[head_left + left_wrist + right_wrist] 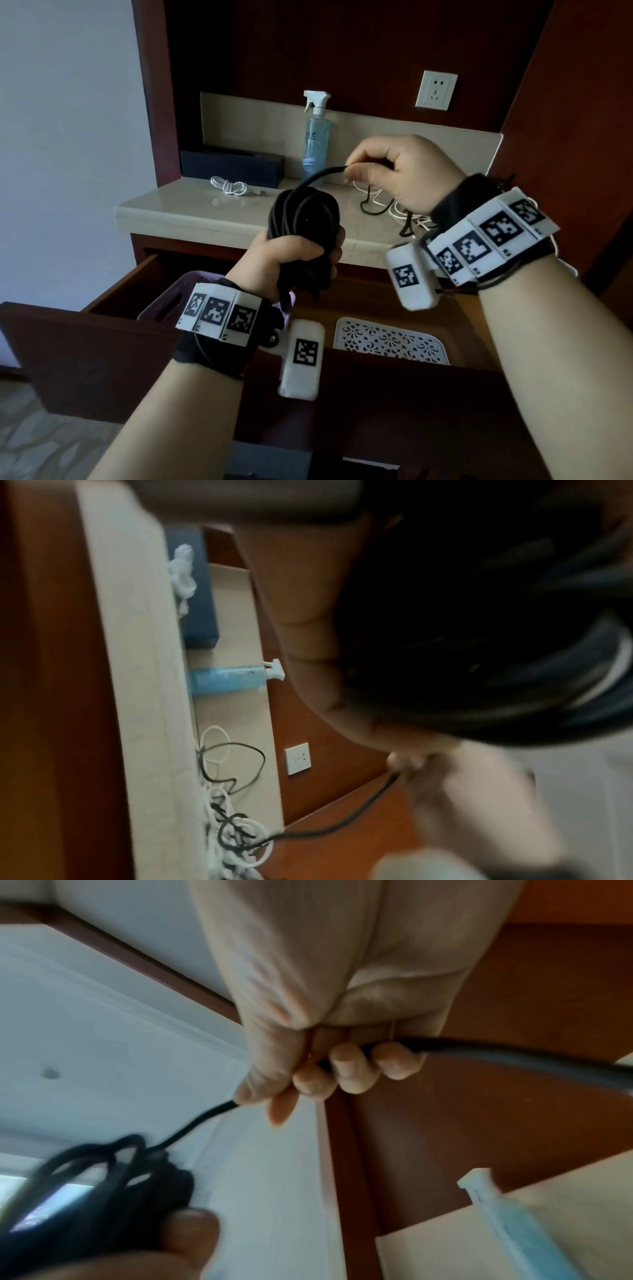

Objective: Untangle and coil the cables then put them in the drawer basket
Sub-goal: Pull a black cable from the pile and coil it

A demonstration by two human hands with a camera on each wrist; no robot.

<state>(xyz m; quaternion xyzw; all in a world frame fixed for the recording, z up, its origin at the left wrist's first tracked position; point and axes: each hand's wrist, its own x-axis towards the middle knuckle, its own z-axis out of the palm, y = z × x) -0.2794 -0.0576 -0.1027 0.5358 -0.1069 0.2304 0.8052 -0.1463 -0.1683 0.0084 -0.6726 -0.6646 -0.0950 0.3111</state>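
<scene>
My left hand (291, 250) grips a thick coil of black cable (305, 212) above the open drawer; the coil fills the left wrist view as a dark mass (479, 642). A free length of that cable arcs up to my right hand (387, 171), whose curled fingers (346, 1069) hold it, and the cable (514, 1053) runs on out of the fist. A tangle of black and white cables (387, 205) lies on the counter under my right hand. A coiled white cable (230, 186) lies on the counter to the left. In the drawer sit a purple basket (164, 301) and a white perforated basket (390, 339).
A blue spray bottle (315, 137) and a dark blue box (233, 166) stand at the back of the beige counter (164, 209). A white wall socket (436, 89) sits on the dark wood panel. The drawer front (85, 359) juts out towards me.
</scene>
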